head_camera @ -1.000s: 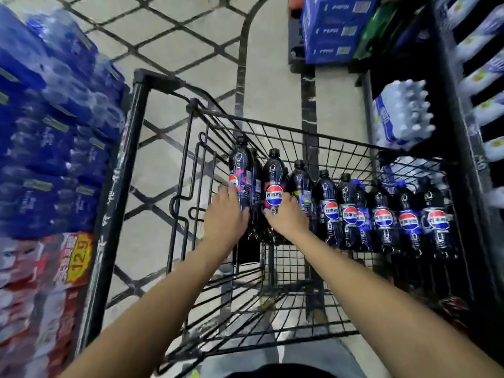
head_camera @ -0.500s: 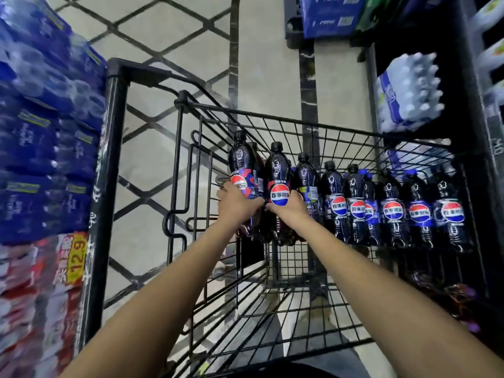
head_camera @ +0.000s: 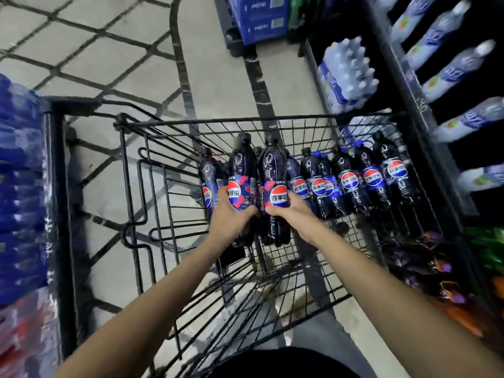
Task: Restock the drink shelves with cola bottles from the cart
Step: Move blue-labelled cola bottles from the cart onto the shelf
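Dark cola bottles (head_camera: pixel 349 181) stand in a row inside the cart (head_camera: pixel 218 121). Mid-cart and raised, the left hand (head_camera: pixel 230 223) wraps one bottle (head_camera: pixel 241 167), the right hand (head_camera: pixel 296 218) a second bottle (head_camera: pixel 274 166), both gripped low; top-heavy, either could tilt, slip, or topple neighbours.

Each hand (head_camera: pixel 229 222) (head_camera: pixel 293 214) grips a cola bottle (head_camera: pixel 241 170) (head_camera: pixel 274 170) above the wire cart (head_camera: pixel 218 121).

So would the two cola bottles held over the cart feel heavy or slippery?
Probably heavy for their size: the left bottle and right bottle look full of dark liquid. Possibly slick: the left hand and right hand each grip a glossy labelled middle. Tall and narrow, they would likely tip if nudged.
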`<action>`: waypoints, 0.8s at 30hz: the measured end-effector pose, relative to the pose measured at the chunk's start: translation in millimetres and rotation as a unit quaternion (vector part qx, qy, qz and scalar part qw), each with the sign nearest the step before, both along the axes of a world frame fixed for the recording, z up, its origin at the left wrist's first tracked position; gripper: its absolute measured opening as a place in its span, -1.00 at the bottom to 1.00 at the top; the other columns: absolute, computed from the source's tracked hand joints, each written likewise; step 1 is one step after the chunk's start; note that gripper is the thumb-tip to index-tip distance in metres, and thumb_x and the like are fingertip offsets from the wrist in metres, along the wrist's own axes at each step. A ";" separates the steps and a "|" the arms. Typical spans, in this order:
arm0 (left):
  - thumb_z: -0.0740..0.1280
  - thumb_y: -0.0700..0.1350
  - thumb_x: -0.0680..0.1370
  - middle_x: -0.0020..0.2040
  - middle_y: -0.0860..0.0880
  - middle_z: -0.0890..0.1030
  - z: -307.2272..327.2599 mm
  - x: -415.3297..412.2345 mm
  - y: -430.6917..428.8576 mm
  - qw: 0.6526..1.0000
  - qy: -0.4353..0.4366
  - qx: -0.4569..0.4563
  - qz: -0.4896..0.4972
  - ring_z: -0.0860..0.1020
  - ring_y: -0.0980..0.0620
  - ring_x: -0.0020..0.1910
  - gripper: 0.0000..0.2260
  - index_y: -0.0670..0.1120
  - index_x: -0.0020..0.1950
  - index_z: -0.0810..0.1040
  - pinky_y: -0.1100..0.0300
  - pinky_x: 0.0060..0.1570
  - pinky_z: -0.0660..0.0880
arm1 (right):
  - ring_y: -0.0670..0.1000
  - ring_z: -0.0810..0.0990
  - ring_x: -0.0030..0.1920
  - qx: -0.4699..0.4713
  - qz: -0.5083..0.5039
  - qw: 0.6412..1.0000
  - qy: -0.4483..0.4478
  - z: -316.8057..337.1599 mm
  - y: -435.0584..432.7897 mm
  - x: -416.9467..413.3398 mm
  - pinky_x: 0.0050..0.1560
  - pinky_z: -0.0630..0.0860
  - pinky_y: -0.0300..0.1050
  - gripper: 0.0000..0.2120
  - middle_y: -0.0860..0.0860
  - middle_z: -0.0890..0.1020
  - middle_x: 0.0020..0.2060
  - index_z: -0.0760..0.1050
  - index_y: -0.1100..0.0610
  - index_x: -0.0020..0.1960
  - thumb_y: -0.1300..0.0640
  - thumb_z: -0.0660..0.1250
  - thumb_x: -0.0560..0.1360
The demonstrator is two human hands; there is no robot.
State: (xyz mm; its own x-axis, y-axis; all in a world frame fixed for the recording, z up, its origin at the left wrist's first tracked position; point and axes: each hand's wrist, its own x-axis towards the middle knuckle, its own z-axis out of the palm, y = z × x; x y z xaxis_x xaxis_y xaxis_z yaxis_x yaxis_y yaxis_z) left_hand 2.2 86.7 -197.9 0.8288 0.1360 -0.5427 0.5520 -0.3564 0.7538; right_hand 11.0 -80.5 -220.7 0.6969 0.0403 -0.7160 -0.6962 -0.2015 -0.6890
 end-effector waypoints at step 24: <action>0.37 0.04 0.53 0.08 0.19 0.47 105.2 -272.4 -318.0 0.848 -0.111 -0.157 -0.494 0.44 0.59 -0.11 -0.45 -0.13 0.41 0.25 0.64 -0.13 0.33 | -0.35 0.54 -0.16 -0.068 -0.473 0.859 -0.184 122.3 -264.3 -408.1 -0.17 0.43 -0.46 -0.68 -0.16 0.60 -0.07 0.45 -0.02 0.16 0.12 0.44 0.46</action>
State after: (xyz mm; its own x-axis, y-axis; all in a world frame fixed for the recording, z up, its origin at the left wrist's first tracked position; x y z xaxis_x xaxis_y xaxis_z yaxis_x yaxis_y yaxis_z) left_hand -270.2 -231.3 -92.7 0.5410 -0.8061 -0.2399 -0.0657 -0.3249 0.9435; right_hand -397.1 -344.8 -98.4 0.5523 -0.7351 -0.3932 -0.3321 0.2386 -0.9126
